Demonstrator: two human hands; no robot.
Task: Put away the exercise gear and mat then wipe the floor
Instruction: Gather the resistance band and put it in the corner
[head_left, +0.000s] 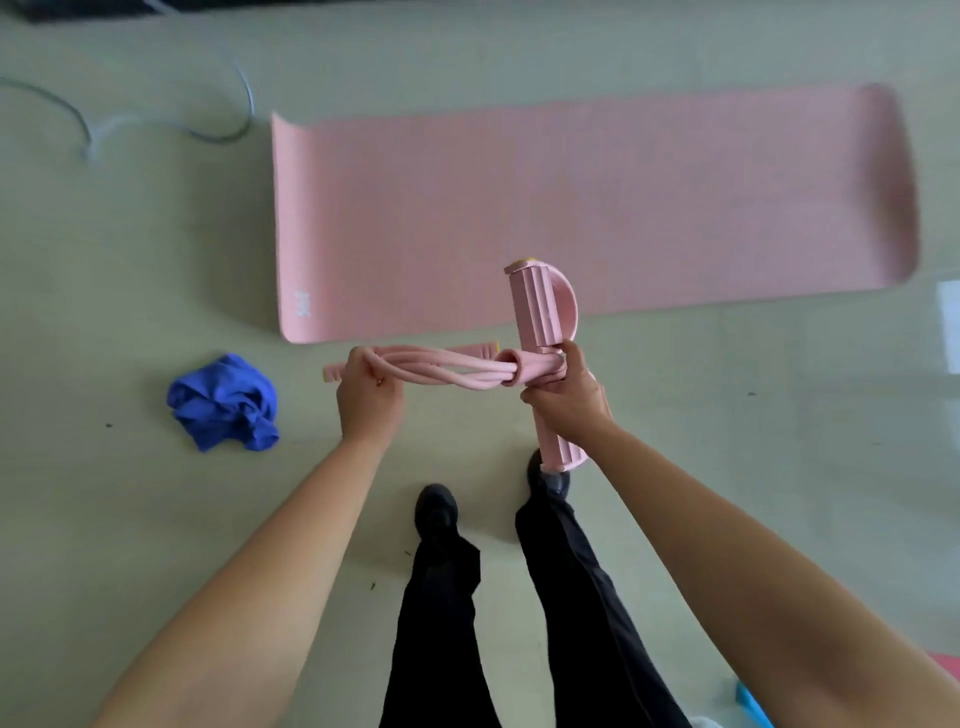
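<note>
I hold a pink pedal resistance puller (537, 312) above the floor, in front of my legs. My right hand (569, 392) grips its foot bar where the tubes join. That bar stands roughly upright, one padded end above my hand and one below. My left hand (366, 389) grips the bundle of pink rubber tubes (447, 369) at the handle end, and the tubes run level between both hands. A pink exercise mat (597, 208) lies unrolled flat on the floor beyond. A crumpled blue cloth (223, 402) lies on the floor to my left.
A grey cable (156, 122) loops over the pale floor at the far left. My black shoes (436, 512) and trousers are directly below the hands. A white object (948, 322) sits at the right edge, with blue and pink items (753, 706) at the lower right.
</note>
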